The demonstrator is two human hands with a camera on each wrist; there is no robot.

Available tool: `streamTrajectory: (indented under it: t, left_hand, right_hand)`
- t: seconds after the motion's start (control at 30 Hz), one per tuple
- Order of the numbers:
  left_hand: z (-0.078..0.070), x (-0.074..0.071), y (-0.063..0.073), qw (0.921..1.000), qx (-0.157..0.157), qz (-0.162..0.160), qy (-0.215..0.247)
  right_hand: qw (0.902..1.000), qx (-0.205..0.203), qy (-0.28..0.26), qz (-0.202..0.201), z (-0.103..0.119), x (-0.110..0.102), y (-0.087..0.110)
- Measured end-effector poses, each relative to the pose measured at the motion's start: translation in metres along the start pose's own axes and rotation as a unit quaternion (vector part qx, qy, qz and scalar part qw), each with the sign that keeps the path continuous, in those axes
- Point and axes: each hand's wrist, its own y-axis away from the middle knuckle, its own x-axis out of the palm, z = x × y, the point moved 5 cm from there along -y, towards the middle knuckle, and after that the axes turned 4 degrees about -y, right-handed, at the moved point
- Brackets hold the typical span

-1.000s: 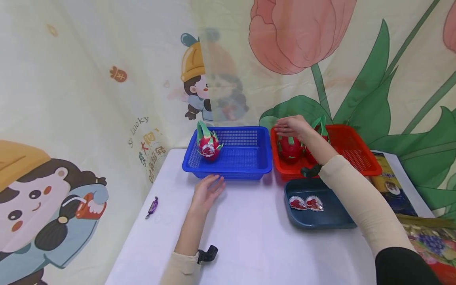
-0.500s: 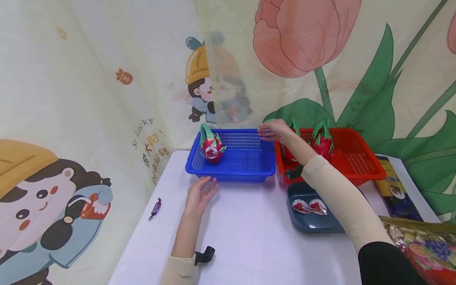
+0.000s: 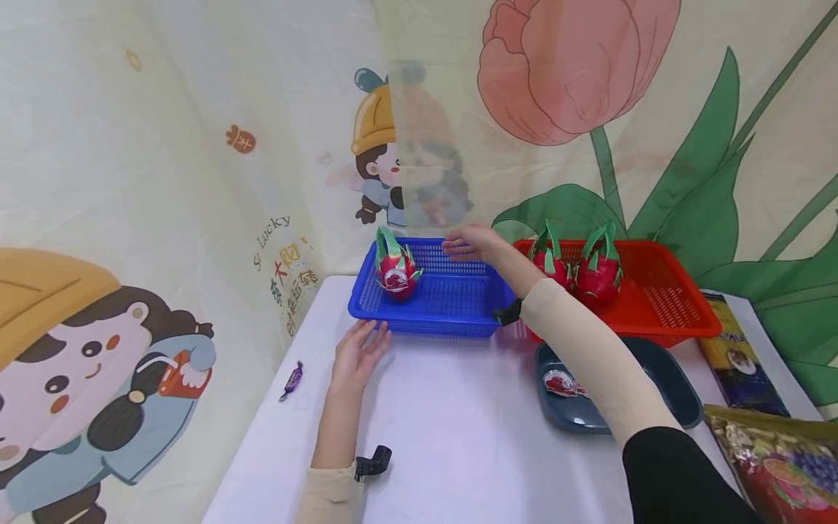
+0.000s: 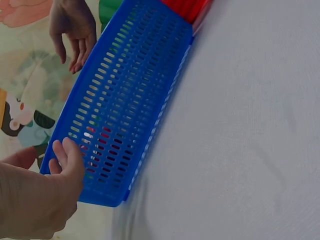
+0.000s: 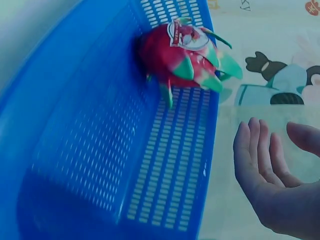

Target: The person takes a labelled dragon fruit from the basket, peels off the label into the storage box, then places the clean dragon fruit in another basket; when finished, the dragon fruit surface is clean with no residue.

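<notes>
My right hand (image 3: 473, 244) reaches over the back right part of the blue basket (image 3: 452, 327), its fingers loosely bent and holding nothing. The right wrist view shows that hand (image 5: 272, 182) apart from a dragon fruit (image 5: 167, 55) with a round label, which stands at the basket's left end. My left hand (image 3: 354, 355) is at the basket's front left, fingers spread and relaxed. In the left wrist view its fingertips (image 4: 67, 150) overlap the basket's rim. Two more dragon fruits, a front one (image 3: 597, 278) and one partly behind my arm (image 3: 548, 258), stand in the red basket (image 3: 668, 291).
In front of the red basket is a dark tray (image 3: 677, 389) with labels (image 3: 559, 383), partly covered by my right arm. Two printed bags, one yellow and blue (image 3: 746, 360) and one with fruit pictures (image 3: 782, 466), lie at the right. A purple wrapped candy (image 3: 292, 380) lies at the left.
My right hand has moved left from over the red basket to over the blue one, uncovering the dragon fruits there. My left hand stays near the blue basket's front. The head view has shifted slightly.
</notes>
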Motion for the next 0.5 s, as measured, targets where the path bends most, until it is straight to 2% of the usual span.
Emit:
streamTrajectory:
  t: [0.27, 0.5]
  left_hand:
    - [-0.002, -0.007, -0.005, 0.9998, -0.009, 0.006, 0.019]
    - [-0.001, -0.004, -0.008, 0.9990, -0.013, 0.028, 0.034]
  right_hand:
    - [0.9951, 0.053, -0.081, 0.019, -0.004, 0.034, -0.020]
    - [0.9931, 0.066, -0.096, 0.011, -0.008, 0.048, -0.038]
